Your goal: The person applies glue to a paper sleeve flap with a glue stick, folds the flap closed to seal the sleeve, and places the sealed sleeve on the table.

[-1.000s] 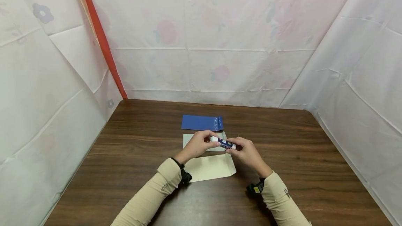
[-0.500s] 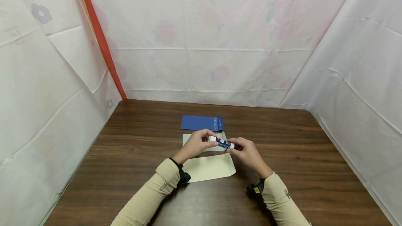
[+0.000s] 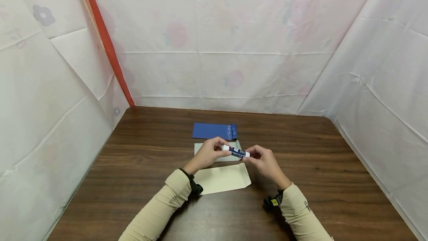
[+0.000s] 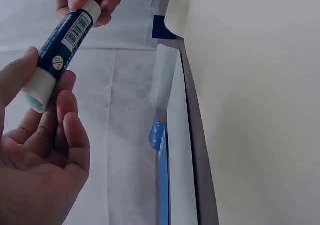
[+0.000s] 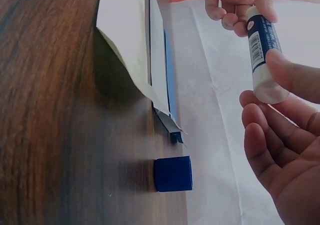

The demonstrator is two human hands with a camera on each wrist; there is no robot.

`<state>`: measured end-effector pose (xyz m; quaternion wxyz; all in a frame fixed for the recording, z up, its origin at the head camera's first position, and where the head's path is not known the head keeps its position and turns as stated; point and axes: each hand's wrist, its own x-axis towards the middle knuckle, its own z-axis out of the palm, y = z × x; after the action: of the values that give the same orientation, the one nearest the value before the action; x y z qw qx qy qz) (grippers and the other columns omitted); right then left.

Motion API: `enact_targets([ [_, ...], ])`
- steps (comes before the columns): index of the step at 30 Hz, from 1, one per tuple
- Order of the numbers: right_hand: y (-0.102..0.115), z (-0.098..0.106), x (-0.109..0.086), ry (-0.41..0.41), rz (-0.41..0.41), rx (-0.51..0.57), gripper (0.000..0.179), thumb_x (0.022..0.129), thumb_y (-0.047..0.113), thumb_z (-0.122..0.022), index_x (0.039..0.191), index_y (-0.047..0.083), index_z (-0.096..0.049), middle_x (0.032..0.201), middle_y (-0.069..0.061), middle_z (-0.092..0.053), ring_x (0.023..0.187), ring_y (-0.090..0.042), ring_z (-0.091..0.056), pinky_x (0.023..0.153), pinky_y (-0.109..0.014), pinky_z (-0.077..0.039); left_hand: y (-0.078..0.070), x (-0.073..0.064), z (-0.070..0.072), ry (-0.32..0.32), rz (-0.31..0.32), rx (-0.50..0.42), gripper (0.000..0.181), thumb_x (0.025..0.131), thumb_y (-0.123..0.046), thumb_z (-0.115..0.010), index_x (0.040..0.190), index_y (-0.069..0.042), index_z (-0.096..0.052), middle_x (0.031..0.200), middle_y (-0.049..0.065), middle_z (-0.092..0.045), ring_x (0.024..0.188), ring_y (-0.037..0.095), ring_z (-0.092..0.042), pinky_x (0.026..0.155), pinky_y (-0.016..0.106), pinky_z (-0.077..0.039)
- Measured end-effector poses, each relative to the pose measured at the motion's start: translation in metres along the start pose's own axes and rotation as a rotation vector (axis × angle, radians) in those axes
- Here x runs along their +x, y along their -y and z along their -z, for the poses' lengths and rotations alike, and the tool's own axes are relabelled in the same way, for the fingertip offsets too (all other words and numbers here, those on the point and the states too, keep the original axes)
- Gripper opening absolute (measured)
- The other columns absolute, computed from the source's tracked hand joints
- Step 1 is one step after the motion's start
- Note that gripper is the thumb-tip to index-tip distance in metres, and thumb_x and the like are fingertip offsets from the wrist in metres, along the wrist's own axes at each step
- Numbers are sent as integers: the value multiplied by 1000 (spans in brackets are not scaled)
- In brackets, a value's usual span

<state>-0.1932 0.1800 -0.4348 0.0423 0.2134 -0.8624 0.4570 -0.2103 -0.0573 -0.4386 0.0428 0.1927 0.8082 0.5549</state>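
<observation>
A glue stick [image 3: 236,151] with a dark blue label and white ends is held uncapped above the envelopes. My left hand [image 3: 206,155] grips its open end, where pale glue [image 4: 35,102] shows at the rim. My right hand [image 3: 264,161] pinches the other white end between thumb and fingers. Below lies a pale grey-green envelope [image 3: 199,148], partly hidden by my left hand. Nearer is a cream envelope [image 3: 222,179] with its flap at the right. Farthest is a blue envelope [image 3: 210,131], its flap [image 3: 233,132] streaked with whitish glue.
A blue cap [image 5: 173,174] stands on the wooden table [image 3: 133,163] beside the envelopes' flap ends in the right wrist view; my right hand seems to hide it from the head view. White patterned sheets [image 3: 214,47] enclose the table at the back and sides.
The glue stick has shifted slightly left and tilted a little flatter. My right hand's fingers have moved on its end, the hand shifting slightly right. The envelopes stay put.
</observation>
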Motion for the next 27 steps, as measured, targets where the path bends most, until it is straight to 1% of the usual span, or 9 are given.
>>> enact_targets([
  [2,-2,0,0,9,9,11,18,84,10,-75,98,1,-69,84,-11,-70,68,-6,-56,60,-21,-49,1,0,0,2,14,-8,24,88,-16,-73,107,-4,-66,88,10,-63,71,12,-52,63,21,-44],
  [3,-7,-1,0,13,12,18,18,85,12,-74,98,1,-69,85,-11,-70,68,-7,-56,60,-21,-49,1,1,0,4,20,-11,24,88,-15,-73,107,-4,-65,89,10,-63,71,12,-52,63,21,-44],
  [6,-9,-1,-1,32,3,41,16,90,11,-68,100,-1,-69,85,-16,-69,70,-10,-58,61,-21,-49,2,1,-1,16,24,-18,23,88,-14,-72,107,-3,-64,89,10,-62,71,11,-53,63,20,-45],
  [10,-12,-1,-2,60,-27,74,19,97,12,-59,103,-4,-69,84,-21,-68,70,-10,-59,64,-23,-51,2,0,-1,26,11,-23,23,88,-14,-72,107,-2,-63,90,12,-62,72,11,-54,64,19,-46],
  [14,-14,-2,-1,86,-53,88,26,100,15,-53,109,-5,-68,87,-23,-68,73,-15,-62,68,-31,-56,1,-1,-1,15,10,-28,23,88,-14,-73,106,-3,-64,89,11,-62,71,12,-53,63,19,-46],
  [17,-15,-2,-1,84,-58,113,26,99,15,-55,112,-5,-67,91,-23,-68,75,-21,-64,70,-36,-57,0,-2,-1,5,4,-24,24,87,-16,-74,105,-4,-64,87,9,-61,70,12,-52,62,20,-45],
  [18,-14,-2,-1,80,-57,125,25,98,14,-58,112,-5,-67,92,-23,-69,75,-22,-63,69,-35,-56,0,-2,-1,2,2,-21,24,87,-17,-74,104,-4,-64,86,8,-61,70,12,-52,61,20,-44],
  [23,-15,-2,1,67,-46,174,28,88,9,-71,112,-3,-65,95,-20,-69,78,-14,-63,68,-23,-53,-1,-1,0,-13,-1,-1,23,86,-20,-75,103,-8,-65,84,6,-60,68,12,-51,59,21,-43],
  [27,-15,-1,4,61,-24,142,24,87,10,-72,108,0,-67,94,-16,-70,78,-9,-62,69,-21,-53,0,1,2,-12,4,-2,23,87,-20,-75,104,-8,-65,89,7,-62,70,13,-52,61,21,-44],
])
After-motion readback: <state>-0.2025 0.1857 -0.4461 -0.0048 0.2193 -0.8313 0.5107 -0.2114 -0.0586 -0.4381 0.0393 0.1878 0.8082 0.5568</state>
